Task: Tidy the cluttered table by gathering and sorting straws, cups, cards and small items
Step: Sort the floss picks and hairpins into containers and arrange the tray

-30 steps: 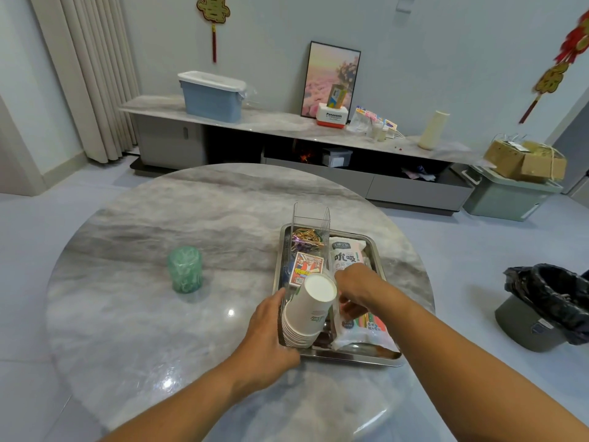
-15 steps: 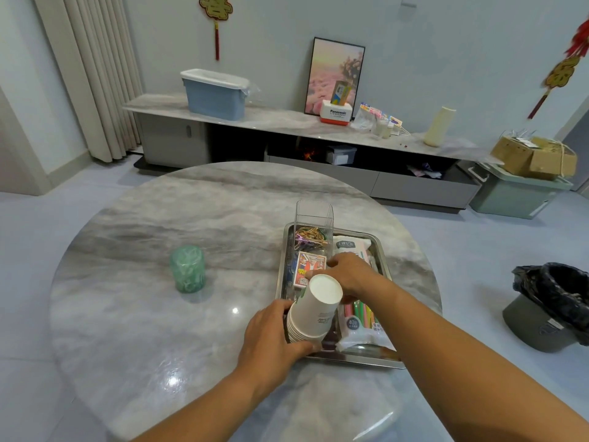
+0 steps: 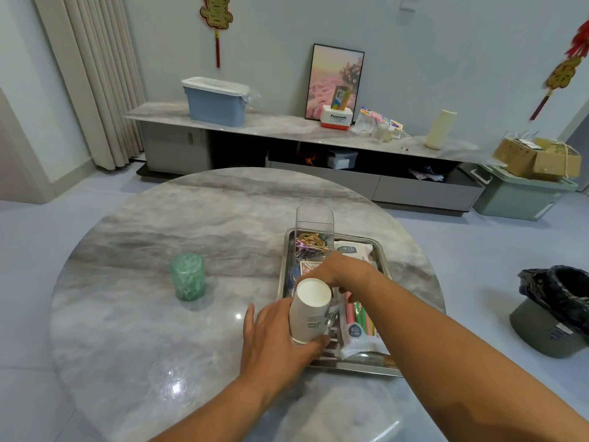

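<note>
Both hands busy: my left hand (image 3: 274, 339) wraps the paper cups (image 3: 310, 309) over the tray (image 3: 379, 250), right hand's (image 3: 338, 272) fingers hidden, so one nudge could topple that stack.

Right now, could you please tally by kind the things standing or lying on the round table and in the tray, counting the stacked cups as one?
Metal tray: 1
Clear plastic container: 1
Stack of white paper cups: 1
Pack of coloured straws: 1
White packet: 1
Card pack: 1
Green cup: 1
Total: 7
</note>
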`<state>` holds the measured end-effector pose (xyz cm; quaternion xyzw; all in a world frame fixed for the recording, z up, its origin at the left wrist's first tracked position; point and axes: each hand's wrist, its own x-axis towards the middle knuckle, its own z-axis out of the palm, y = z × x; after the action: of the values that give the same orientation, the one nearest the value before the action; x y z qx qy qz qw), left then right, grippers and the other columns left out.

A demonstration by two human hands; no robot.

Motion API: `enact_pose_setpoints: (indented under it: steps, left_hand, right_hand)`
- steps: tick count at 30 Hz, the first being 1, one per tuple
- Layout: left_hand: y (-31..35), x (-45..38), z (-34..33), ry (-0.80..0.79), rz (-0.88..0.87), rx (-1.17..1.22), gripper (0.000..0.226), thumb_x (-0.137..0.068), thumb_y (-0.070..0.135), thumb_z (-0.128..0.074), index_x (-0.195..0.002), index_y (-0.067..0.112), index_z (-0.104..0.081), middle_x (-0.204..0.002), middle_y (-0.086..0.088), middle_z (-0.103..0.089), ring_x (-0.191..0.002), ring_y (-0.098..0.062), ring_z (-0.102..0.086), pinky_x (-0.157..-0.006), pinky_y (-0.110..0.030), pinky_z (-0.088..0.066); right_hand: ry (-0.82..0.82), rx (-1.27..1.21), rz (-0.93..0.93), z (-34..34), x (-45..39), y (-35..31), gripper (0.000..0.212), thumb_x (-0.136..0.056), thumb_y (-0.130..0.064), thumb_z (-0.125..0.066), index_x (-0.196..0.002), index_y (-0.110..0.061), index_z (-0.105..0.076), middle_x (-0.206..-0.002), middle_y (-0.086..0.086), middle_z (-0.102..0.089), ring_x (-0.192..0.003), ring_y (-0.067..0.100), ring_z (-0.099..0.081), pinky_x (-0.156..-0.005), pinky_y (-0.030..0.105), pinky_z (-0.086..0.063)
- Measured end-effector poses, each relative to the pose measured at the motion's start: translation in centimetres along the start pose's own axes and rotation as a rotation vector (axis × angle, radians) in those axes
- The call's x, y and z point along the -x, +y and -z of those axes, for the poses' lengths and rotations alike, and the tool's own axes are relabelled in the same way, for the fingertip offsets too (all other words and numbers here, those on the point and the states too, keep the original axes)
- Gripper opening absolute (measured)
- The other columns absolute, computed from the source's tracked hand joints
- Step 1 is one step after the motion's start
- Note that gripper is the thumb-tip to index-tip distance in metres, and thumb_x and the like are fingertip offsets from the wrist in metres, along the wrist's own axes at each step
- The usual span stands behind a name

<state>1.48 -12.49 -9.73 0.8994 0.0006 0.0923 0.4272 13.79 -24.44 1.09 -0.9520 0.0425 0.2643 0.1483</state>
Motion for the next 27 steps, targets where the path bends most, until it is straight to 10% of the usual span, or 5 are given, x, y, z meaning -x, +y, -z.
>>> enact_pose_setpoints:
  steps: [6, 11, 16, 23, 27]
  left_hand:
    - [-0.2, -0.2, 0.3, -0.024, 0.006, 0.056, 0.064, -0.058, 0.072, -0.076, -0.110, 0.046, -0.049, -0.104, 0.026, -0.056, -0.104, -0.002, -0.051, -0.087, -0.032, -0.051]
    - [-0.4, -0.1, 0.2, -0.078, 0.030, 0.135, 0.074, -0.054, 0.077, -0.078, -0.115, 0.051, -0.046, -0.110, 0.030, -0.051, -0.108, 0.002, -0.051, -0.080, -0.020, -0.050]
    - [-0.5, 0.1, 0.1, -0.087, 0.041, 0.167, 0.075, -0.055, 0.077, -0.079, -0.117, 0.052, -0.044, -0.115, 0.028, -0.050, -0.111, 0.008, -0.047, -0.079, -0.016, -0.046]
    - [-0.4, 0.2, 0.4, -0.093, 0.031, 0.170, 0.077, -0.053, 0.078, -0.079, -0.117, 0.057, -0.041, -0.115, 0.033, -0.048, -0.112, 0.007, -0.049, -0.076, -0.012, -0.042]
    - [-0.7, 0.2, 0.8, -0.100, -0.045, 0.181, 0.110, -0.046, 0.077, -0.084, -0.140, 0.061, -0.028, -0.135, 0.036, -0.042, -0.127, 0.006, -0.041, -0.099, -0.021, -0.042]
  right_hand:
    - [0.070, 0.158, 0.147, 1.4, 0.4, 1.6, 0.062, -0.085, -0.029, -0.080, -0.139, -0.012, -0.056, -0.134, 0.012, -0.058, -0.099, 0.025, -0.057, -0.079, 0.033, -0.053]
    - [0.065, 0.077, 0.275, 0.4, -0.2, 3.8, 0.093, -0.073, -0.011, -0.088, -0.150, -0.038, -0.042, -0.159, 0.009, -0.031, -0.139, 0.035, -0.042, -0.107, 0.043, -0.043]
    - [0.076, 0.143, 0.222, -1.1, 0.2, 5.5, 0.128, -0.061, -0.020, -0.097, -0.157, -0.039, -0.014, -0.155, 0.013, -0.039, -0.133, 0.037, -0.049, -0.104, 0.047, -0.049]
    - [0.184, 0.003, 0.326, -3.6, 0.0, 6.1, 0.113, -0.076, -0.024, -0.088, -0.156, -0.043, -0.010, -0.149, 0.008, -0.051, -0.122, 0.029, -0.058, -0.084, 0.032, -0.051]
    - [0.119, -0.093, 0.310, -3.1, 0.4, 6.9, 0.129, -0.071, -0.016, -0.090, -0.155, -0.049, 0.002, -0.148, 0.014, -0.051, -0.100, 0.024, -0.069, -0.075, 0.035, -0.061]
